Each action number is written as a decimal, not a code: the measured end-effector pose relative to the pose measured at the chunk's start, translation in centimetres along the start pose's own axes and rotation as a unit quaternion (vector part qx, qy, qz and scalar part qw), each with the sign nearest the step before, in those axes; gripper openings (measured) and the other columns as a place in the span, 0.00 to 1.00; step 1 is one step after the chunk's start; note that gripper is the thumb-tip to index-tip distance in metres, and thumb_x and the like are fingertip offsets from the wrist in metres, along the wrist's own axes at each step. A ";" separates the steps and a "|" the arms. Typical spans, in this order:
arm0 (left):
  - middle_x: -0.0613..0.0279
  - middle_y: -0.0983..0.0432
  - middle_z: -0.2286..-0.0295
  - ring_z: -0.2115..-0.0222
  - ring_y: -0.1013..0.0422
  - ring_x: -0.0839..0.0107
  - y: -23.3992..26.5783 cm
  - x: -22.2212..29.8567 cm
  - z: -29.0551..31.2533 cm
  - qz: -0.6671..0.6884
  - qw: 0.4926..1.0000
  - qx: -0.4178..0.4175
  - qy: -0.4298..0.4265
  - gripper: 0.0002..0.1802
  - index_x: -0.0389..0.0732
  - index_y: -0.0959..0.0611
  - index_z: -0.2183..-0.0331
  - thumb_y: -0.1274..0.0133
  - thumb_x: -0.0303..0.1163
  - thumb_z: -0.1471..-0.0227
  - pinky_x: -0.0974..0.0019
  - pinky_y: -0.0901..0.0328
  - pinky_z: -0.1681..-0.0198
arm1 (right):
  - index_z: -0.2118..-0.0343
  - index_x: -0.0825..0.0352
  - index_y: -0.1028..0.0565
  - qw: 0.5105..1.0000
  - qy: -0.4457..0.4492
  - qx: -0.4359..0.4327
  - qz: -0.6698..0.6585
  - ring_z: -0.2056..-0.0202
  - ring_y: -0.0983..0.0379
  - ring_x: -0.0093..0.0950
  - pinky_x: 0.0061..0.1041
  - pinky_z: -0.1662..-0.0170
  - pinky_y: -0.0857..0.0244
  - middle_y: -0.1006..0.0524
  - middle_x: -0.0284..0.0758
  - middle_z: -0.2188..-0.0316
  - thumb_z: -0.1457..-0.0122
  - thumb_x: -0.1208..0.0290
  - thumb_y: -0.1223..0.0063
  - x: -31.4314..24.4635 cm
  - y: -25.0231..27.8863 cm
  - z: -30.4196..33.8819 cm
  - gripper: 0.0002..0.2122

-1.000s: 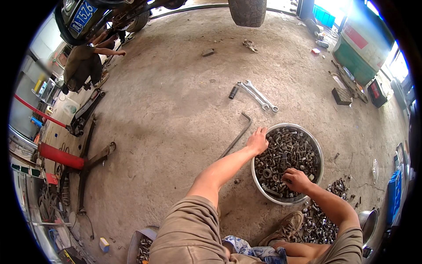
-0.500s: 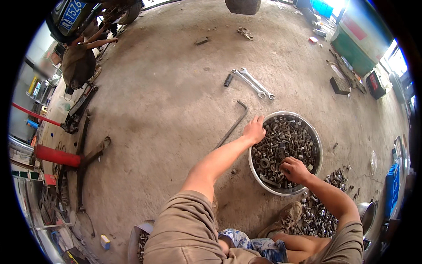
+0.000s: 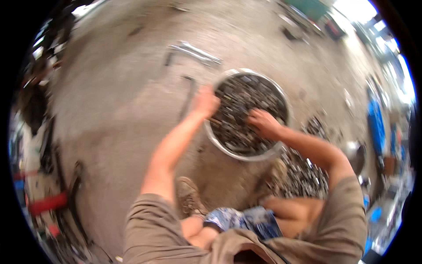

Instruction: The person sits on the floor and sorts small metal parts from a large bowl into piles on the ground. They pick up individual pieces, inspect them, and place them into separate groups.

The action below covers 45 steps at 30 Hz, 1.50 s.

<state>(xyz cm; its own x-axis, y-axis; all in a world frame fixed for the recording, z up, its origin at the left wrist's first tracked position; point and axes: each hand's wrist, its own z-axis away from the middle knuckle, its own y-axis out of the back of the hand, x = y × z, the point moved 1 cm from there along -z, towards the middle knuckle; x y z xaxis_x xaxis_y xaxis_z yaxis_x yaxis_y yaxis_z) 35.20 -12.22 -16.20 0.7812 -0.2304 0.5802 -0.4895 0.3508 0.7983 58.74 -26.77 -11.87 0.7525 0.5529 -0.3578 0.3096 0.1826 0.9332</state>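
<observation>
A round metal basin full of dark bolts and nuts stands on the floor in front of me. At its left rim is my left hand, fingers closed over the edge, though blurred. My right hand reaches in among the bolts with its fingers curled together. Whatever they pinch is hidden by blur. To the right of my shoe, a heap of loose bolts and nuts lies on the floor near the basin.
Beyond the basin lie two wrenches, a dark socket and a bent bar. A red cylinder on a metal frame is at the left. A blue case and a metal bowl are at the right.
My view has swung, so the basin, tools and both hands appear farther left and higher, and everything is blurred. Both hands keep their places at the basin.
</observation>
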 end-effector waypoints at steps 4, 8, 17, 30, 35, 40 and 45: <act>0.40 0.30 0.51 0.54 0.29 0.44 0.6 0.2 0.6 -0.045 0.997 0.065 0.015 0.31 0.40 0.33 0.44 0.50 0.36 0.50 0.48 0.33 0.51 | 0.58 0.61 0.26 1.000 -0.007 0.016 0.024 0.51 0.32 0.36 0.34 0.49 0.34 0.29 0.35 0.54 0.54 0.77 0.44 1.3 0.9 -0.6 0.17; 0.39 0.24 0.58 0.58 0.27 0.41 0.6 0.4 0.8 -0.055 0.994 0.091 0.004 0.29 0.41 0.32 0.45 0.48 0.35 0.49 0.46 0.32 0.53 | 0.59 0.63 0.24 0.992 -0.104 0.055 -0.035 0.53 0.29 0.37 0.34 0.48 0.34 0.27 0.37 0.60 0.50 0.79 0.47 1.6 1.2 -0.3 0.14; 0.38 0.24 0.58 0.57 0.27 0.43 0.8 0.0 0.9 -0.034 0.998 0.048 0.027 0.31 0.40 0.33 0.44 0.49 0.36 0.49 0.48 0.33 0.52 | 0.58 0.64 0.24 0.996 -0.089 0.011 -0.016 0.54 0.30 0.38 0.34 0.48 0.34 0.27 0.38 0.60 0.51 0.78 0.48 1.1 -0.5 0.5 0.15; 0.35 0.24 0.59 0.57 0.27 0.41 0.3 -0.8 0.5 -0.030 0.998 0.058 0.017 0.32 0.41 0.34 0.43 0.47 0.37 0.49 0.47 0.33 0.52 | 0.48 0.65 0.29 0.998 -0.024 -0.055 0.035 0.48 0.31 0.35 0.35 0.45 0.36 0.28 0.39 0.52 0.49 0.69 0.44 -1.9 -1.1 -0.1 0.23; 0.37 0.23 0.59 0.57 0.27 0.41 0.7 0.3 0.7 -0.044 0.998 0.039 0.028 0.33 0.40 0.35 0.43 0.48 0.36 0.49 0.47 0.33 0.51 | 0.52 0.60 0.25 0.988 0.140 -0.060 -0.032 0.52 0.28 0.33 0.33 0.47 0.33 0.25 0.34 0.55 0.48 0.70 0.43 -3.9 -2.1 0.6 0.18; 0.37 0.23 0.59 0.57 0.27 0.41 0.8 0.5 0.6 -0.051 0.998 0.036 0.025 0.32 0.40 0.35 0.43 0.48 0.36 0.48 0.47 0.33 0.52 | 0.56 0.62 0.24 0.978 0.097 -0.123 -0.137 0.54 0.28 0.34 0.35 0.50 0.32 0.26 0.34 0.58 0.48 0.72 0.47 -7.0 -3.5 1.6 0.15; 0.36 0.24 0.60 0.57 0.27 0.41 0.9 0.1 0.8 -0.039 0.998 0.041 0.022 0.31 0.38 0.34 0.44 0.48 0.35 0.49 0.47 0.33 0.51 | 0.59 0.60 0.23 0.993 0.099 -0.045 -0.044 0.50 0.31 0.34 0.36 0.46 0.36 0.27 0.34 0.54 0.50 0.74 0.46 -4.2 -2.2 0.8 0.13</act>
<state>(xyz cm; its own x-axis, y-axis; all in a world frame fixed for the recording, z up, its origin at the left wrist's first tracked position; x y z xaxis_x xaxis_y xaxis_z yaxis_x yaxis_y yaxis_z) 34.53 -12.61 -15.36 0.8329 -0.2139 0.5104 -0.4560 0.2574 0.8520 55.31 -30.17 -12.47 0.5940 0.6785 -0.4322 0.3087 0.3039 0.9013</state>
